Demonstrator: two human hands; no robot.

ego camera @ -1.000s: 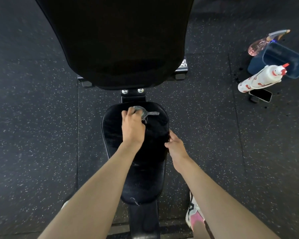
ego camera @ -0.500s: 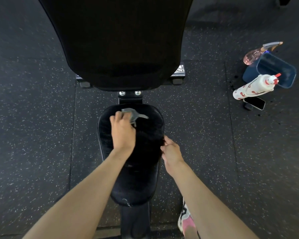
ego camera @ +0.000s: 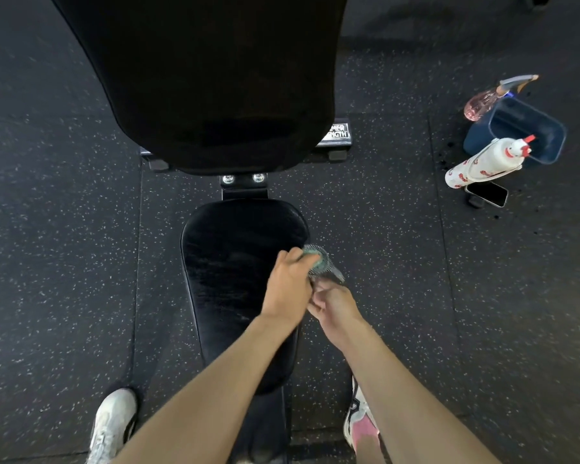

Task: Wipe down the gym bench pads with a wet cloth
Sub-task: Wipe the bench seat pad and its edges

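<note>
Head view, looking down along the bench. I saw the left hand (ego camera: 290, 289) over the right edge of the seat pad (ego camera: 235, 262), its fingers curled round a bunched grey-green cloth (ego camera: 320, 262). The cloth sat at the pad's rim, and a loose end of it hung past the edge, over the speckled floor (ego camera: 64, 229). The right hand (ego camera: 335, 306) lay just beside the left, off the pad's right side and directly below that loose end, with its fingers curled inward. I could not tell whether it pinched the cloth, held the pad's edge or held nothing. The seat pad was black and glossy, with pale streaks across its middle. Beyond it, past a bracket with two bright bolts (ego camera: 228, 178), the black back pad (ego camera: 215, 78) filled the upper centre of the view and partly hid a lettered plate (ego camera: 337, 132) at its right corner. Well apart, on the floor at upper right, stood a blue bin (ego camera: 523, 132). A pink spray bottle (ego camera: 482, 102) leaned at its far side and a white spray bottle (ego camera: 482, 164) with red markings leaned at its near side. A dark phone (ego camera: 488, 193) lay flat just below the white bottle. A white shoe (ego camera: 113, 423) stood left of the bench and a pink and white shoe (ego camera: 360, 423) right of it.
</note>
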